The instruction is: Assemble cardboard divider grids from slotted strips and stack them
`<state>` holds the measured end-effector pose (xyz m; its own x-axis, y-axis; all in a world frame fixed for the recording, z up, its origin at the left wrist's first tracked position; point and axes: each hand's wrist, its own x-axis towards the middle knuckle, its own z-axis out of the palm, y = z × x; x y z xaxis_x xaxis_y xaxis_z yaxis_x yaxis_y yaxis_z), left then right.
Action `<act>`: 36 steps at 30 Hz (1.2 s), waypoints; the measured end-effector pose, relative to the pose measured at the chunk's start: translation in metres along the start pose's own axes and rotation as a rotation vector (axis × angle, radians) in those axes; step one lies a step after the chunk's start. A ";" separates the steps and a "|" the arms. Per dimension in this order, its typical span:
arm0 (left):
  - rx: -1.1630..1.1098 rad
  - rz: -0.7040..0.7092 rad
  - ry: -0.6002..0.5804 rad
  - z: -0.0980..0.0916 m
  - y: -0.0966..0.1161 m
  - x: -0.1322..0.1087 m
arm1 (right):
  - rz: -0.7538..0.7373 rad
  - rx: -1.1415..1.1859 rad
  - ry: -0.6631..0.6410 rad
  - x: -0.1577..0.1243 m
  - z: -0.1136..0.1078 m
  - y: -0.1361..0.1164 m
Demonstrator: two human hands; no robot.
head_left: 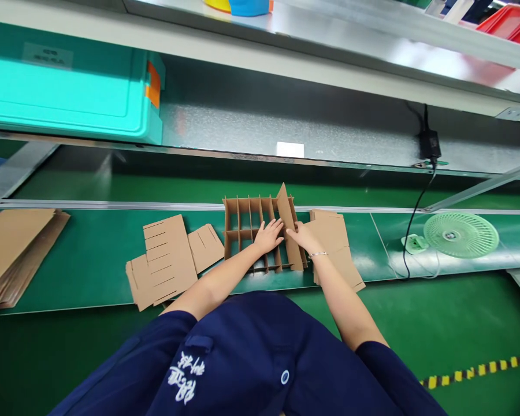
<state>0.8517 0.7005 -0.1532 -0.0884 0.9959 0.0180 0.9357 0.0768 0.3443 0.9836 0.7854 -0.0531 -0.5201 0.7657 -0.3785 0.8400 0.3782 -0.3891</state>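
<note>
A cardboard divider grid (239, 236) of crossed strips lies on the green bench in front of me. Near its right end a taller cardboard strip (288, 222) stands up above the others and leans. My left hand (268, 236) rests over the grid with fingers stretched out, their tips at the left face of that strip. On the other side, my right hand (302, 237) has its thumb against the strip and its fingers bent at the grid's right end; parts of those fingers are hidden. Slotted cardboard sheets (170, 257) lie to the left, and more cardboard sheets (335, 245) lie under my right forearm.
A stack of cardboard (15, 248) sits at the far left of the bench. To the right are a green round fan grille (461, 235) and a black cable (411, 231) hanging from an adapter (429, 143). A teal box (69, 92) stands on the shelf above.
</note>
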 end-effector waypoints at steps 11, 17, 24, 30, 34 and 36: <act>-0.007 0.004 -0.006 0.006 0.001 0.001 | 0.139 -0.188 0.134 0.066 -0.012 -0.031; -0.015 0.025 0.004 0.007 0.000 0.001 | 0.144 -0.197 0.165 0.066 -0.009 -0.023; -0.020 0.011 -0.002 0.007 0.000 0.003 | 0.132 -0.228 0.136 0.068 -0.005 -0.045; -0.044 0.001 0.011 0.005 0.000 0.002 | 0.130 -0.170 0.061 0.085 -0.025 -0.047; -0.045 -0.005 0.007 0.006 -0.001 0.003 | 0.155 -0.170 0.088 0.087 -0.029 -0.041; -0.046 0.002 0.009 0.007 -0.001 0.003 | 0.156 -0.176 0.087 0.087 -0.027 -0.040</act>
<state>0.8527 0.7036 -0.1597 -0.0899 0.9956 0.0272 0.9191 0.0724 0.3873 0.9086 0.8511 -0.0478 -0.3734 0.8610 -0.3453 0.9269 0.3310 -0.1770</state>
